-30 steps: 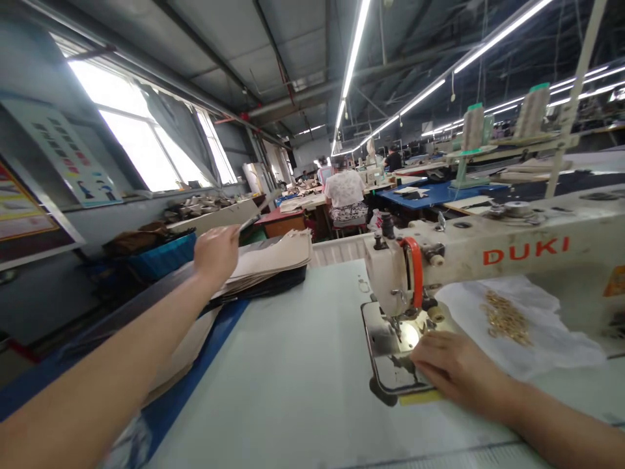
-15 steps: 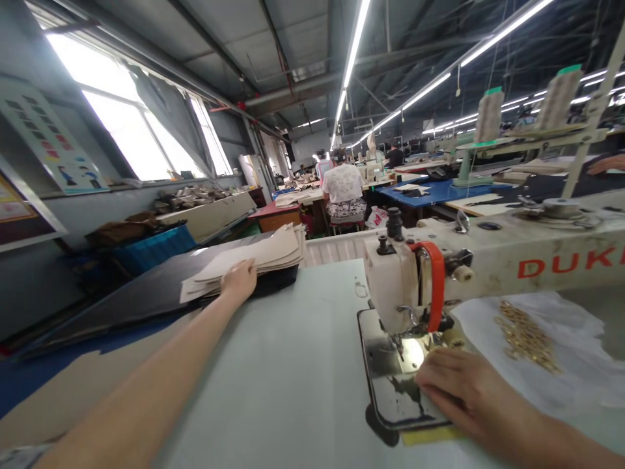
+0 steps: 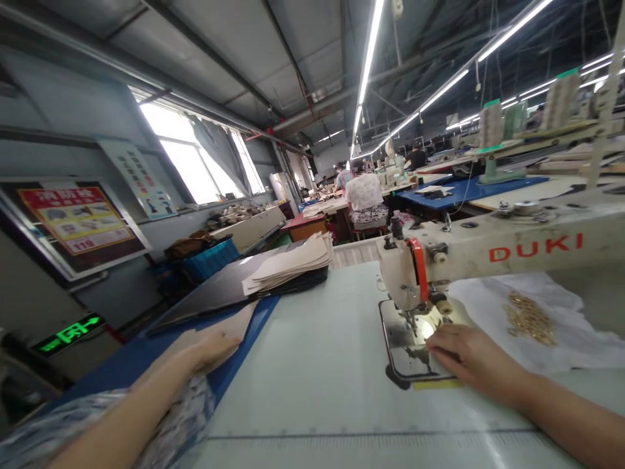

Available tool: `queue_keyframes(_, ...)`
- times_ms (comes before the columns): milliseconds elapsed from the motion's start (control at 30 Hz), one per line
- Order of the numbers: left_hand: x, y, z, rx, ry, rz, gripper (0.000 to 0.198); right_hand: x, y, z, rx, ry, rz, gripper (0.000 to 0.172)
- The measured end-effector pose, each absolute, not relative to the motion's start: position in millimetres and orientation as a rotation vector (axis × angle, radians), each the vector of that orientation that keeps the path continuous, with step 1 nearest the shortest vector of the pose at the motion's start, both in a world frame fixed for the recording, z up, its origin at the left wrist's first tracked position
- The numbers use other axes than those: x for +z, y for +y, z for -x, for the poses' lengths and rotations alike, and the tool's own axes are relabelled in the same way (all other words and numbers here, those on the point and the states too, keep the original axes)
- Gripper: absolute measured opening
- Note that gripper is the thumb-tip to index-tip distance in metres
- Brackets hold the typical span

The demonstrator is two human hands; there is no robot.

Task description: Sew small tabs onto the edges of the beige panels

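Note:
My left hand point(image 3: 217, 348) is slightly blurred, its fingers curled at the near edge of a flat beige panel point(image 3: 245, 318) lying on the blue surface at the left. Beyond it sits a stack of similar beige panels point(image 3: 288, 267), on dark material. At the sewing machine point(image 3: 398, 270), my right hand point(image 3: 471, 355) rests beside the needle plate point(image 3: 398, 345). Its thumb and fingertips are pressed together close to the lit needle area. Whatever they pinch is hidden or too small to make out.
Small gold-coloured metal pieces point(image 3: 530, 318) lie heaped on a white sheet point(image 3: 476, 299) right of the needle. Thread cones point(image 3: 491, 127) stand behind the machine. A ruler strip point(image 3: 342, 440) crosses the pale tabletop point(image 3: 312, 365). A seated person point(image 3: 366, 192) is farther ahead.
My left hand has left the beige stack and come back toward me onto the single beige panel. The view has turned left. My right hand stays by the needle plate.

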State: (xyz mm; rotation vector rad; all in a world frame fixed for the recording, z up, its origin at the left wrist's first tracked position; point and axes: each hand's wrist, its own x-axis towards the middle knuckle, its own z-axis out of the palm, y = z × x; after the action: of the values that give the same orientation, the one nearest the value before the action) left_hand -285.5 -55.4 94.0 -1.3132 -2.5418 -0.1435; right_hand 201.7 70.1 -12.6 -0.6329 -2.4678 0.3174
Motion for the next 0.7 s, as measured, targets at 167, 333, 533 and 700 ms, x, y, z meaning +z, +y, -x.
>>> queue_keyframes(167,85,-65,262,0.102,-2.788,1.295,0.029,-10,66,-203,0.221,-2.480,0.658,0.025)
queue_keyframes(333,108,-71,243,0.130,-2.684,1.291,0.021,-6,62,-205,0.198,-2.478,0.705,0.026)
queue_keyframes(533,140,-69,197,0.029,-2.398,1.291,0.038,-5,59,-205,0.159,-2.484,0.713,0.027)
queue_keyframes(700,107,-86,106,0.093,-2.096,1.760,0.025,-8,59,-204,0.107,-2.502,0.701,0.027)
